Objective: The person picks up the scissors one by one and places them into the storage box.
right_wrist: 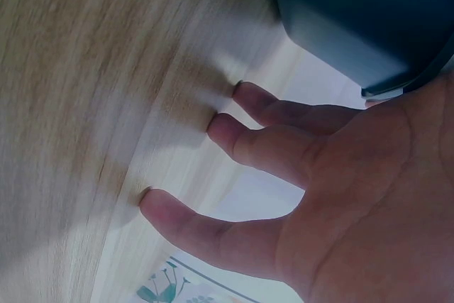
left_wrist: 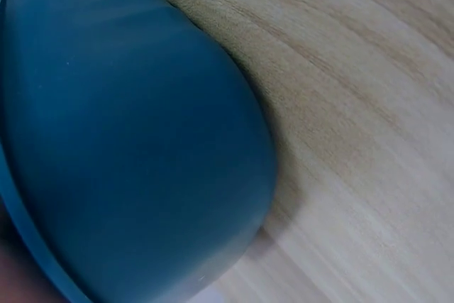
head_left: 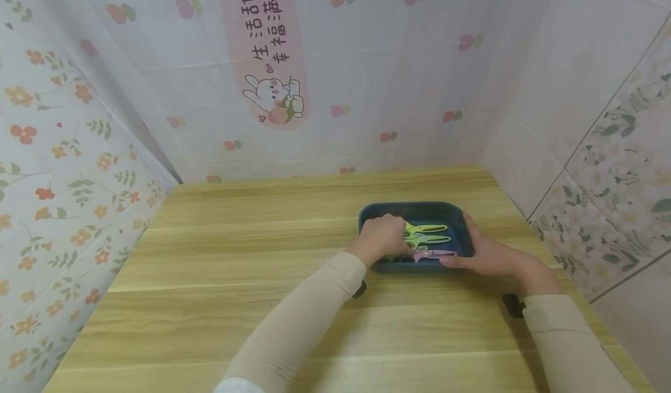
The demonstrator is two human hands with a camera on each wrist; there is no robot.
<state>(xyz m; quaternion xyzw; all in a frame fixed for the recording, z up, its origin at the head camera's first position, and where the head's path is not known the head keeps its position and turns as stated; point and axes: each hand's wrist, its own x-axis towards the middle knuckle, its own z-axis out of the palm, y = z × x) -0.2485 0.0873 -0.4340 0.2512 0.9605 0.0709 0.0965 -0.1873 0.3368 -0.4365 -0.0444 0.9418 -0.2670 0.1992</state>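
Note:
A dark blue tray [head_left: 442,208] stands on the table, holding several pairs of craft scissors: yellow scissors [head_left: 433,228], green scissors [head_left: 434,239] and pink scissors [head_left: 436,254], all pointing right. My left hand [head_left: 385,236] reaches into the tray's left end, over the scissors' handle ends. Its fingertips are hidden, so I cannot tell if they pinch a pair. At the tray's right end, my right hand [head_left: 490,254] holds the rim, thumb across the near edge. In the right wrist view, three fingers [right_wrist: 266,147] spread beside the tray, tips at the table. The left wrist view shows the tray's outer wall [left_wrist: 149,133].
The wood-grain table [head_left: 225,300] runs back to a printed curtain [head_left: 335,90]. Floral panels stand at the left [head_left: 63,206] and the right [head_left: 624,172], the right one close to my right arm. Small black devices sit under both wrists.

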